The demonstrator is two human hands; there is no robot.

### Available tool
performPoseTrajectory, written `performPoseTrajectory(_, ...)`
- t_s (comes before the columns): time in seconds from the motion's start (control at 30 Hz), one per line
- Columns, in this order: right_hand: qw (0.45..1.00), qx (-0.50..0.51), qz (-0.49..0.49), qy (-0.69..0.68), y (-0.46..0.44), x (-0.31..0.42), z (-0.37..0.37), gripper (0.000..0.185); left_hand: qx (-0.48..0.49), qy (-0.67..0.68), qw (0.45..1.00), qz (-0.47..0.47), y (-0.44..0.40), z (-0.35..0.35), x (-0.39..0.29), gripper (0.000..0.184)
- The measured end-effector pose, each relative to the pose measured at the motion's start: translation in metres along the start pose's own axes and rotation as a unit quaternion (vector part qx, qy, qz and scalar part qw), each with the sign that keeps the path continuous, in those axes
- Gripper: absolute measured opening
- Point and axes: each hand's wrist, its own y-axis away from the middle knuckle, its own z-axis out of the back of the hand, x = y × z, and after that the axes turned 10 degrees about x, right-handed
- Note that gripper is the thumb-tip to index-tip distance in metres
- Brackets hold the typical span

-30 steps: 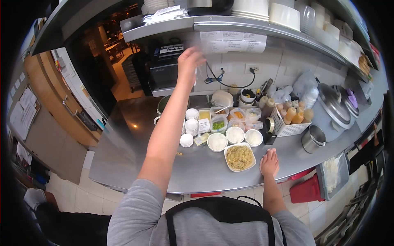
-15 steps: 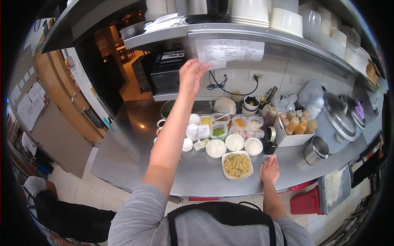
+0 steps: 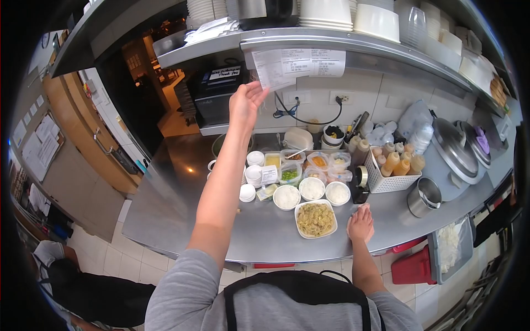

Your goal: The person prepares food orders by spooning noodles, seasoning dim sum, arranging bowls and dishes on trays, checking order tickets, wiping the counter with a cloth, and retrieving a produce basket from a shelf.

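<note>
My left hand (image 3: 246, 106) is raised to the shelf edge, thumb and fingers closed on the lower edge of a printed receipt (image 3: 270, 74). That slip hangs tilted beside other printed receipts (image 3: 320, 62). My right hand (image 3: 360, 224) lies on the steel counter with its fingers stretched out; something pale shows at its fingertips, too small to name. Left of this hand stands a square white bowl of yellowish, shredded-looking food (image 3: 316, 219). Behind it are three round bowls of white rice (image 3: 312, 188).
A white basket of sauce bottles (image 3: 393, 179) and a metal container (image 3: 424, 197) stand at the right. Small lidded cups (image 3: 254, 175) and bagged ingredients (image 3: 290, 174) sit behind the bowls. The shelf (image 3: 353, 45) overhangs the counter. Another person (image 3: 94, 289) is at lower left.
The receipt at my left hand has swung from lying level with the others to a tilt. My right hand stays on the counter. The whole view has shifted slightly.
</note>
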Motion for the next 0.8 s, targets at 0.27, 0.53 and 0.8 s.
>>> performPoseTrajectory(0.27,0.993,0.019,0.059,-0.1,0.006,-0.012,0.008,0.033,0.05,-0.511,0.851,-0.111,0.056,0.019,0.019,0.061)
performPoseTrajectory(0.53,0.583,0.143,0.097,-0.794,0.018,0.099,0.157,0.041,0.106,-0.761,0.637,-0.062,0.172,-0.039,0.052,0.064)
performPoseTrajectory(0.8,0.716,0.01,0.141,-0.683,0.047,0.242,0.197,0.027,0.078,-0.695,0.702,-0.133,0.217,-0.057,0.102,0.063)
